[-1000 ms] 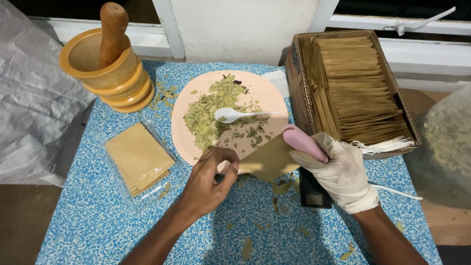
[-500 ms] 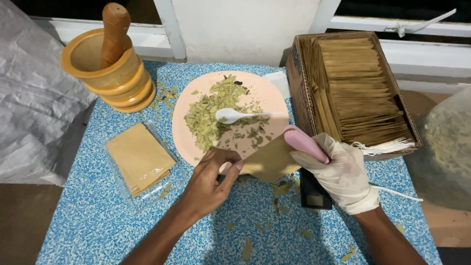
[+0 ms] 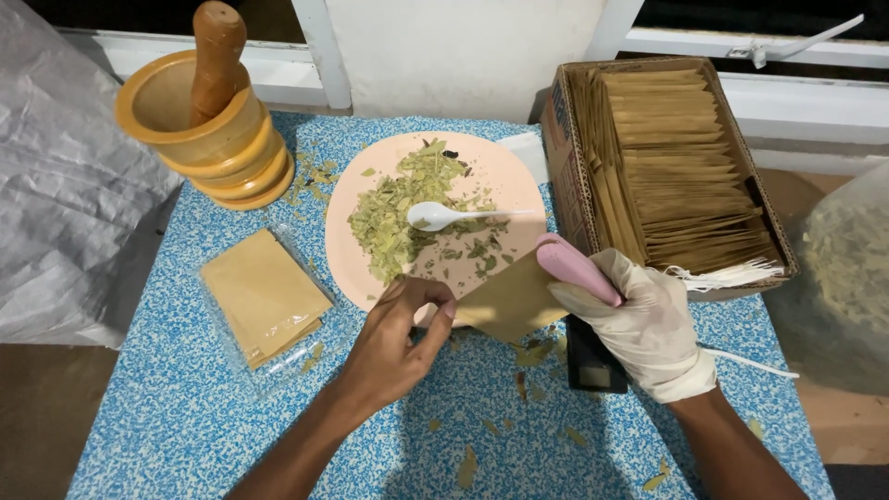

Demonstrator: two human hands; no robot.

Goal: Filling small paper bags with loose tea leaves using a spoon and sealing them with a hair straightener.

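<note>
**A:** What have the hands got?

**B:** From my seat, the left hand (image 3: 394,347), bare, sits at centre frame with its fingers curled and pinched on the left corner of a brown paper bag (image 3: 509,301). The right hand (image 3: 644,324), gloved in white, is closed around a pink sealer (image 3: 576,268) and presses on the bag's right end. The bag hangs tilted between them, just over the near rim of the plate (image 3: 519,181).

**A:** Where are the edges?

**B:** The plate is pink and round, upper centre, with crushed green leaves (image 3: 398,218) heaped on its left half and a white spoon (image 3: 440,216) lying across them, handle pointing right. A cardboard box (image 3: 565,157) fills the upper right, packed with upright brown bags; its left wall stands just beside the plate's right rim. I see white strings spilling over its near edge, close to the gloved wrist.

**A:** Any open room?

**B:** The blue speckled table (image 3: 185,426) is bare along the lower left, apart from leaf bits. A flat stack of bags (image 3: 264,296) in clear wrap lies left of the plate, near the left wrist. A wooden mortar (image 3: 199,130) with its pestle (image 3: 215,56) stands upper left, well apart. A small black device (image 3: 593,361) sits under the right hand.
</note>
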